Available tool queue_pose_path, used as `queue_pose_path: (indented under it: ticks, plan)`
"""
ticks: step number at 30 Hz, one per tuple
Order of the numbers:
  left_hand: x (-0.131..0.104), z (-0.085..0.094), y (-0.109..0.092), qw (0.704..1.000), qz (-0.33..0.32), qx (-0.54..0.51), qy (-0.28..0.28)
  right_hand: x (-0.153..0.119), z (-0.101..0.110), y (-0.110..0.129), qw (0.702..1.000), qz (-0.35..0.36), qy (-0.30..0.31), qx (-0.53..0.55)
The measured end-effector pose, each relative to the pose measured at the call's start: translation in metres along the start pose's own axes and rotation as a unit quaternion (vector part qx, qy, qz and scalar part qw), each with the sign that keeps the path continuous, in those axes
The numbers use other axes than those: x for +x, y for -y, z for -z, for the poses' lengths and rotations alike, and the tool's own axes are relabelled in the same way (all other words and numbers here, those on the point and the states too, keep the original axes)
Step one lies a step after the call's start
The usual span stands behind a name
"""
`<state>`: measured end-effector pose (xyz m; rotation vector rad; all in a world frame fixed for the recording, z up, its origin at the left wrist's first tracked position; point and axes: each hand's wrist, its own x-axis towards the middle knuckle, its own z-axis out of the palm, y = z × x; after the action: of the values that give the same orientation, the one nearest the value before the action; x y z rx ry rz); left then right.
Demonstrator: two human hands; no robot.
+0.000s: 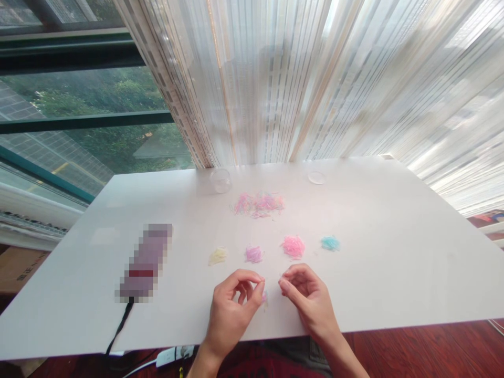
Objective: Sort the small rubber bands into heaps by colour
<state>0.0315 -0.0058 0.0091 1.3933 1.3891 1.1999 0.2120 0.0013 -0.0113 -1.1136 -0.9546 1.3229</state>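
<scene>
My left hand [236, 304] is pinched, thumb against forefinger, above the near part of the white table [394, 252]. To its right, my right hand [309, 294] is also pinched; whatever either holds is too small to make out. Beyond the hands lie four small piles of thin pieces: yellow [218, 256], purple [254, 254], pink [293, 247] and blue [330, 242]. Farther back spreads a larger mixed pile [260, 203]. A few pale pieces [265, 299] show beside my left thumb, partly hidden by it.
A clear round container [220, 180] stands at the back left, with a clear lid [316, 178] at the back right. A blurred purple object [147, 257] with a black strap lies at left. Curtains [268, 79] hang behind the table; a power strip [173, 356] is below its near edge.
</scene>
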Motion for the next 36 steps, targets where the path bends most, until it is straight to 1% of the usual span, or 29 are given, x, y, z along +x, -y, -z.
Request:
queue_pose_path:
  ticks: [6,11,16,24,28,36]
  plan:
    - [0.0010,-0.0012,-0.0066,1.000,0.006,0.000,0.004,0.0000,-0.0012,0.0034,1.000,-0.012,0.008,-0.010]
    - [0.0008,-0.0014,-0.0065,1.000,-0.006,0.021,-0.010,-0.0012,-0.0020,0.0064,1.000,-0.017,0.013,-0.023]
    - [0.0023,-0.0022,-0.0082,0.999,-0.026,0.028,-0.005,-0.0020,-0.0022,0.0056,0.999,0.008,0.019,-0.040]
    - [0.0002,-0.0012,-0.0095,0.999,-0.026,0.021,-0.004,-0.0032,-0.0027,0.0078,0.995,0.034,0.037,-0.083]
    - [0.0023,-0.0019,-0.0098,1.000,-0.014,0.014,-0.003,-0.0039,-0.0028,0.0088,0.992,0.039,0.050,-0.107]
    - [0.0018,-0.0011,-0.0099,1.000,-0.015,0.004,-0.002,-0.0048,-0.0021,0.0056,0.991,0.044,0.055,-0.118]
